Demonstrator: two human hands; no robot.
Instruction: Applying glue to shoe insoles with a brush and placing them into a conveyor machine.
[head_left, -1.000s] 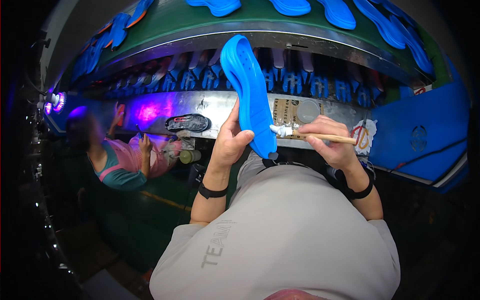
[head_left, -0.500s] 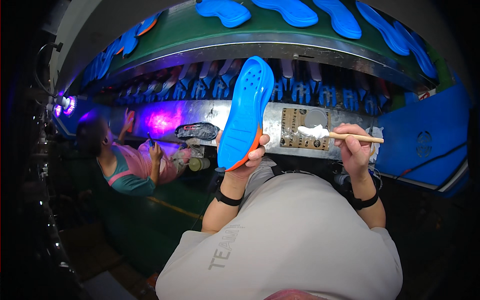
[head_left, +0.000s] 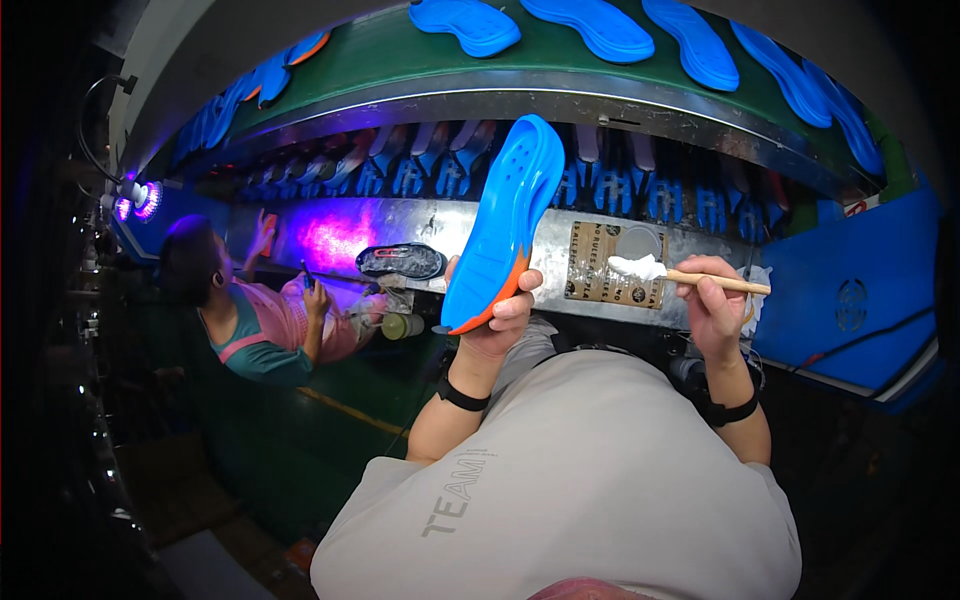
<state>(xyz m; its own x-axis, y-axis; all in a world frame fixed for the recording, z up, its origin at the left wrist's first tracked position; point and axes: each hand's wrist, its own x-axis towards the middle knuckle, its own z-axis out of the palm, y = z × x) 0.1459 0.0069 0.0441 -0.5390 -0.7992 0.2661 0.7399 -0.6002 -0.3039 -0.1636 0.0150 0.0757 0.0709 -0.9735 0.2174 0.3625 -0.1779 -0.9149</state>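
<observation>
A blue shoe sole [head_left: 505, 215] with an orange part along its heel side is held up by my left hand [head_left: 505, 325]. The fingers wrap round its lower end, and its hollow upper face shows, with small holes near the far end. My right hand [head_left: 715, 305] grips the wooden handle of a brush [head_left: 715, 281]. White material covers the brush head, which points left toward the sole but stays apart from it. Behind the brush head, a round pale container [head_left: 640, 241] stands on a piece of brown printed cardboard [head_left: 592, 270].
A dark shoe part [head_left: 402, 261] lies on the metal bench [head_left: 440, 215]. Beyond it runs a green conveyor [head_left: 370, 70] carrying several blue soles [head_left: 590, 28]. At left a co-worker [head_left: 265, 320] sits under purple lamps [head_left: 146, 200]. A blue machine panel [head_left: 850, 290] stands at right.
The sole in my left hand has turned slightly, showing more of its orange side. The whole view has shifted a little; the brush stays in my right hand.
</observation>
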